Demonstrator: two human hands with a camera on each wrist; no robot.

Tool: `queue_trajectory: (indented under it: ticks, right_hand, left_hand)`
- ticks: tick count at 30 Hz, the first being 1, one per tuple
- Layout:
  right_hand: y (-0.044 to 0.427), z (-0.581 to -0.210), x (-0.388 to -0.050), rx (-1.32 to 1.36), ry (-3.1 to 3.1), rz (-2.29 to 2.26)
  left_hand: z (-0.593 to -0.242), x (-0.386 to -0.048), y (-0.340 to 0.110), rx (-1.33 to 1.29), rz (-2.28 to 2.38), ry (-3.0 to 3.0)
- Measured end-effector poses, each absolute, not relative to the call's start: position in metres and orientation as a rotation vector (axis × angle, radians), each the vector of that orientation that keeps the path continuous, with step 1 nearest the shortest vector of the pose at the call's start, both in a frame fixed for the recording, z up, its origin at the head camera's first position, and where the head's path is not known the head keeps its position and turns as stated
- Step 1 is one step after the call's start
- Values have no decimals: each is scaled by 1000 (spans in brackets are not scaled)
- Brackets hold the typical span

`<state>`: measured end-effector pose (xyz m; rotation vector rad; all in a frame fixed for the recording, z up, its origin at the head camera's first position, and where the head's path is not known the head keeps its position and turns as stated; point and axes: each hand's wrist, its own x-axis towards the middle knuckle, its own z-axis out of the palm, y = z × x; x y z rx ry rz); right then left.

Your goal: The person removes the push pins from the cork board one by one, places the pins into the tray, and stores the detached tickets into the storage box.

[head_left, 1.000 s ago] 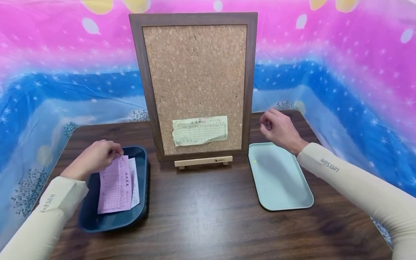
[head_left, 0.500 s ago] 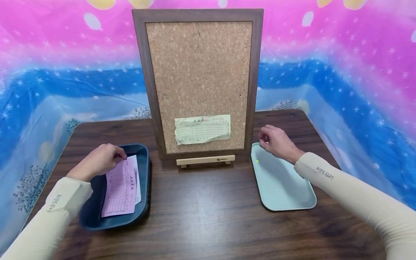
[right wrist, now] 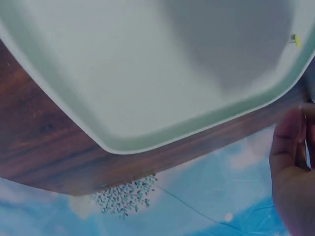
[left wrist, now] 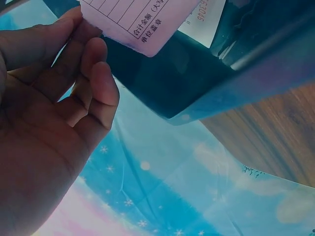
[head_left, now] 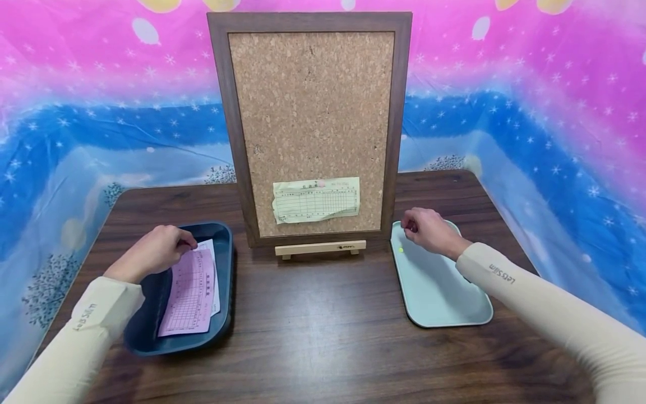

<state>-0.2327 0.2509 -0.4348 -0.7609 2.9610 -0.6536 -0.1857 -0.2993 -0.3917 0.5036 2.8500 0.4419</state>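
My left hand point(head_left: 153, 252) pinches the top edge of a pink printed form point(head_left: 189, 294) over a dark blue tray point(head_left: 228, 269). In the left wrist view, the thumb and forefinger meet at the corner of the pink form point(left wrist: 142, 24). A white slip point(head_left: 216, 292) lies partly under it in the tray. My right hand point(head_left: 429, 230), fingers loosely curled, hovers over the far end of a pale green tray point(head_left: 444, 303); nothing shows between its fingers. Close by, a small yellow push pin point(head_left: 401, 250) lies in that tray, also visible as a yellow push pin point(right wrist: 297, 41) in the right wrist view.
Between the trays a framed cork board point(head_left: 313, 112) stands on a small wooden easel foot point(head_left: 320, 248). A pale green form point(head_left: 316, 200) is pinned low on it with a pink pin point(head_left: 321, 183). The brown table point(head_left: 313, 336) is backed by a colourful cloth point(head_left: 454, 112).
My right hand has come down from beside the board toward the pale green tray. The left hand keeps its pinch on the pink form, which has shifted slightly right. The head view has tilted a little.
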Motion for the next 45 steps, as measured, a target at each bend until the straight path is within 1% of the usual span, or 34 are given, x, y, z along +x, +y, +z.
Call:
queue_trajectory:
  ticks: [10, 26, 30, 35, 45]
  right_hand:
    - [258, -453, -233, -728, 2905, -620]
    - [257, -456, -234, -775, 2895, -601]
    - [257, -453, -233, -772, 2880, -576]
    - [252, -440, -229, -772, 2932, -583]
    - [244, -420, -222, -859, 3079, -630]
  left_hand:
    - [-390, -182, -299, 531, 435, 2854]
    - [-387, -184, -297, 524, 476, 2898]
    - [-386, -184, -296, 506, 493, 2897]
    - [-383, -180, -293, 496, 546, 2890]
    - [-374, -173, -284, 554, 621, 2913]
